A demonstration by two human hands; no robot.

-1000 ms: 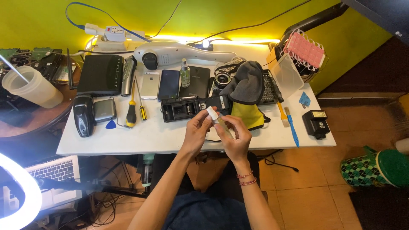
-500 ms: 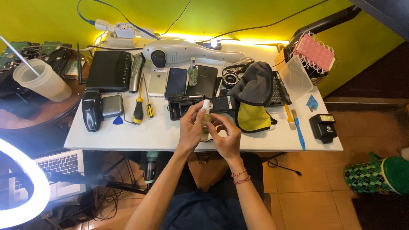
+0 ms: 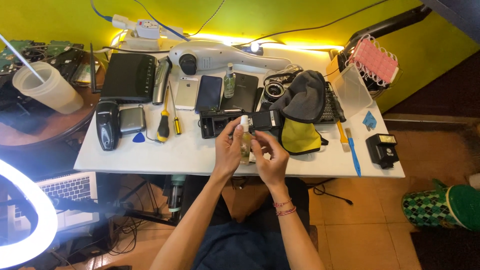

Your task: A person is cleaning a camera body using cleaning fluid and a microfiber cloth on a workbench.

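A: Head camera looks down on a white table [image 3: 150,155]. What is different now from one second ago?

B: The small spray bottle [image 3: 245,142] stands almost upright between the two hands. One second ago it lies more tilted, with the white cap toward the right. Now the cap points up, away from the person.

A: How does each hand hold it?

B: The left hand [image 3: 227,150] wraps the bottle body from the left side, fingers curled and pressed on it. The right hand [image 3: 267,157] pinches it from the right, with the thumb and first fingers near the upper part. Both hands are closed on the same bottle.

A: Where is the bottle exactly?

B: It is lifted a little over the front edge of the table, just in front of the black camera body [image 3: 220,122]. It does not touch the camera, as far as I can see.

A: So what do you judge from the change?

B: I think the hands turn the bottle to bring the cap or nozzle ready. A grey cloth [image 3: 302,97] and a yellow cloth [image 3: 299,140] lie near on the right.
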